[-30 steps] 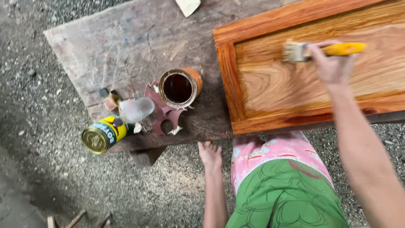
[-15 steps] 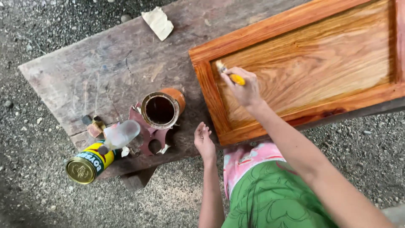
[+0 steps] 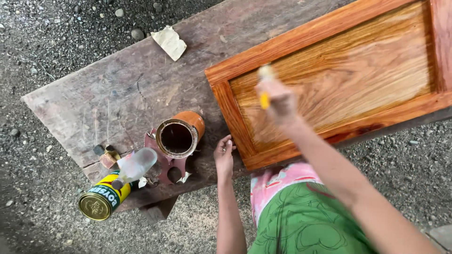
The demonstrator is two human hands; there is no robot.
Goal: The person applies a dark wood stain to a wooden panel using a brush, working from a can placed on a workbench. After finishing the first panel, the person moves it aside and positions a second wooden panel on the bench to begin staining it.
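The right hand (image 3: pixel 281 101) is closed around a yellow-handled brush (image 3: pixel 265 89), blurred, over the left part of the wooden panel (image 3: pixel 343 70), which lies on a worn bench (image 3: pixel 117 89). The left hand (image 3: pixel 224 157) holds nothing; its fingers, loosely curled, rest on the bench at the panel's lower left corner. Just left of it stands an open orange tin (image 3: pixel 181 134) of dark liquid. Further left lie a clear bottle (image 3: pixel 136 164) and a yellow can (image 3: pixel 104 197) on its side. A paper scrap (image 3: pixel 170 42) sits near the bench's far edge.
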